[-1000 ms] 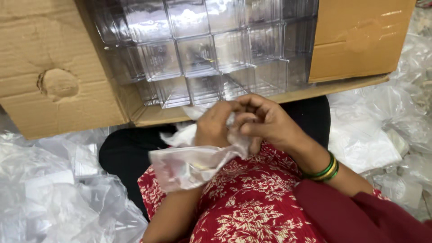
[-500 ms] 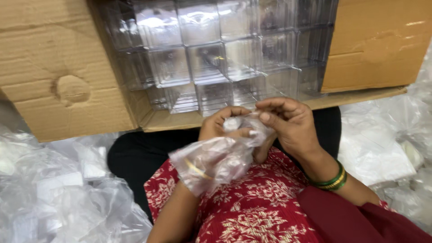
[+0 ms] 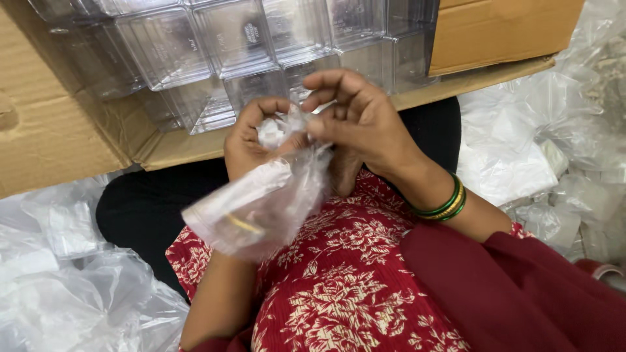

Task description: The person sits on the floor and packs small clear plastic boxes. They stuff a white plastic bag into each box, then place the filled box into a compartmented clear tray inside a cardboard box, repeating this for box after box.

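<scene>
Both hands meet over my lap at the neck of a clear plastic bag (image 3: 261,199). My left hand (image 3: 251,133) is closed around the bunched top of the bag. My right hand (image 3: 358,120) pinches the same bunched plastic from the right with thumb and fingers; green and gold bangles sit on its wrist. The bag hangs down and left from the hands, with a thin gold-coloured ring shape showing through it. What else lies inside is unclear.
An open cardboard box (image 3: 59,130) lies on its side just beyond the hands, filled with several stacked clear plastic cases (image 3: 222,45). Crumpled clear plastic bags cover the floor at left (image 3: 72,280) and right (image 3: 541,150). My red floral clothing fills the lower middle.
The view has closed in on the hands. The bag now hangs lower and more gathered at its top, with the right hand's fingers moved onto the bunched neck.
</scene>
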